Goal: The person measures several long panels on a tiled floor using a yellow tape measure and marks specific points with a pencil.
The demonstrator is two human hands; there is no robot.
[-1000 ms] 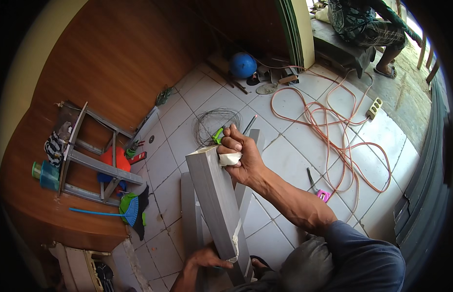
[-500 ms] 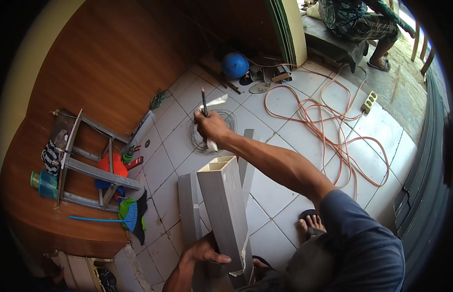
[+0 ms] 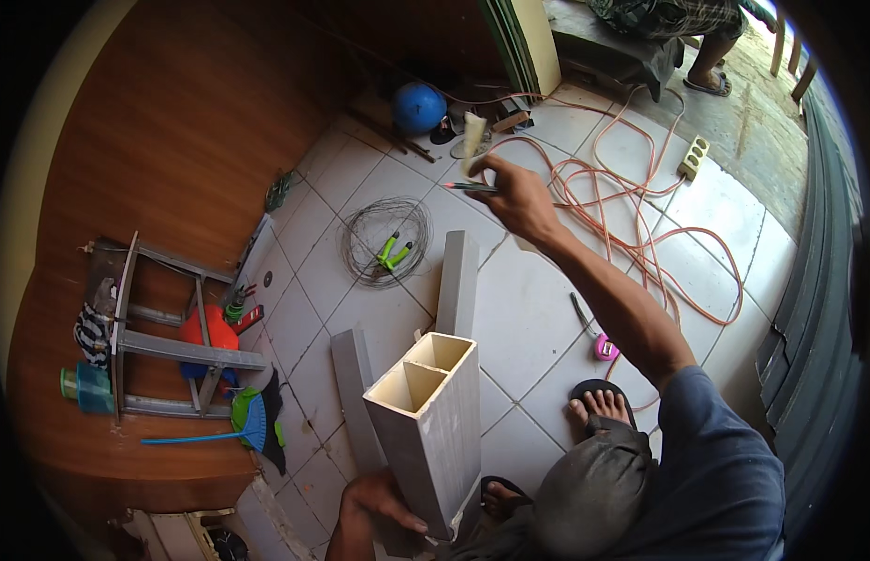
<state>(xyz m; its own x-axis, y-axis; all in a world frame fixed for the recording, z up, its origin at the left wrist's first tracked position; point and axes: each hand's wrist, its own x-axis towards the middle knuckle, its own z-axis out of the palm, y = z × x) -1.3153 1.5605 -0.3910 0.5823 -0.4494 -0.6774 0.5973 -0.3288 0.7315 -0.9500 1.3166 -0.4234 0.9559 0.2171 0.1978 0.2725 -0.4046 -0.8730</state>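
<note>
Your left hand (image 3: 384, 497), lower centre of the frame: fingers grasping 1 grey 2-chambered hollow profile (image 3: 444, 453), open end facing you. Your right hand (image 3: 517, 194), upper centre: fingers clenched on 1 pencil (image 3: 474, 187) and 1 cream strip (image 3: 473, 136). Left of centre: 1 wire coil (image 3: 352, 245), green-handled pliers (image 3: 391, 252).

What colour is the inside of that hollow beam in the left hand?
Cream; the head view shows it best, at the open end of the hollow beam.

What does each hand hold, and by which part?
Left hand: grey hollow beam, low on its side. Right hand: pale strip, by its lower end, and dark stick, behind its pink tip.
</note>
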